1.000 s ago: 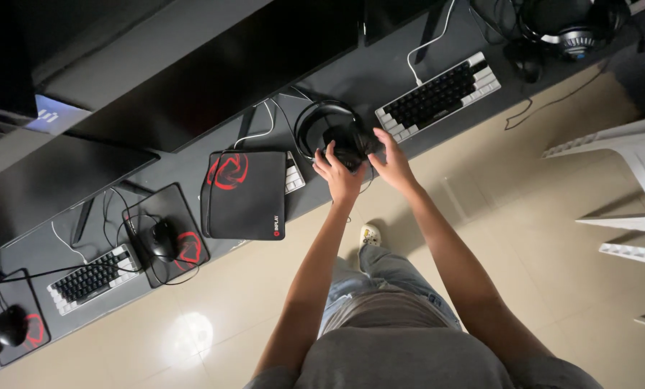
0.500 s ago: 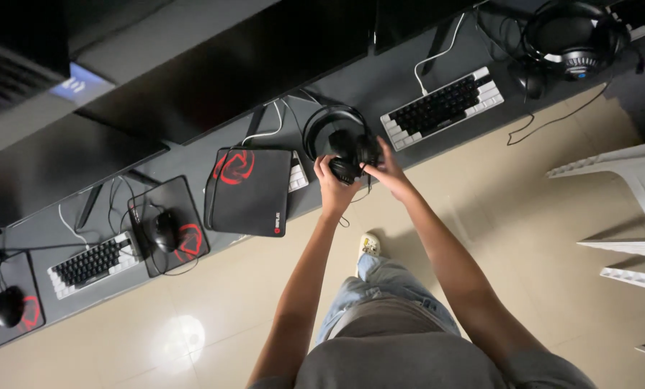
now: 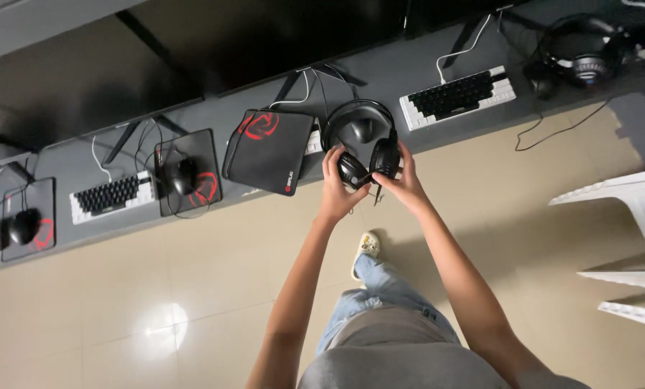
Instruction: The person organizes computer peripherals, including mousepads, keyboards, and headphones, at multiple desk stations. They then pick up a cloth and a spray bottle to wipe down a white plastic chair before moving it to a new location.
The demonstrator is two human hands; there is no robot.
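Note:
Black over-ear headphones (image 3: pixel 362 133) lie at the near edge of a long dark grey desk (image 3: pixel 423 65). My left hand (image 3: pixel 337 189) grips the left ear cup and my right hand (image 3: pixel 401 180) grips the right ear cup. A black mouse sits inside the headband's loop. Just left of the headphones, a black mouse pad with a red emblem (image 3: pixel 270 150) hangs over the desk edge. A black-and-white keyboard (image 3: pixel 458 96) lies to the right.
Further left are another mouse (image 3: pixel 184 175) on a pad, a second keyboard (image 3: pixel 112 196) and a third mouse (image 3: pixel 23 225). Dark monitors line the desk's back. Another headset (image 3: pixel 585 47) rests far right. A white plastic chair (image 3: pixel 628 198) stands on the beige tiled floor.
My hands stay on the headphones' ear cups. The view has shifted, so the desk and headphones now sit more to the right and larger in frame.

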